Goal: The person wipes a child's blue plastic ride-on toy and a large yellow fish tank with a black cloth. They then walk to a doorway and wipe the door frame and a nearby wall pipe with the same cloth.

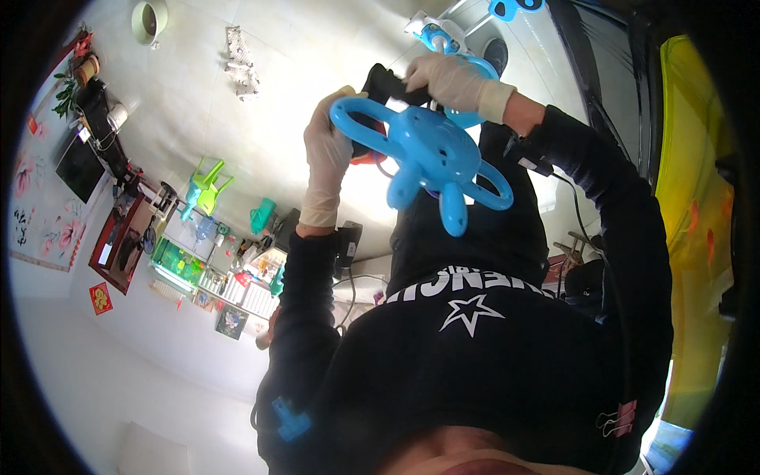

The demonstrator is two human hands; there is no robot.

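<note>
A blue plastic part (439,142) with two looped handles and rounded prongs is held up before my torso. My left hand (328,148), in a pale glove, is at its left loop, with fingertips against a dark object (386,86) behind the loop; part of the grip is hidden. My right hand (448,83), also gloved, pinches the dark object's right end above the blue part. Some red or orange shows beneath the left loop. Behind my right hand is another blue, rounded piece (466,117), partly covered.
White-and-blue framed equipment (439,35) stands on the floor beyond my hands. A crumpled patterned cloth (240,65) and a pale pot (149,22) lie farther left. Green plastic chairs (208,187) and a lit aquarium (178,261) are at the left. Yellow material (694,208) rises at right.
</note>
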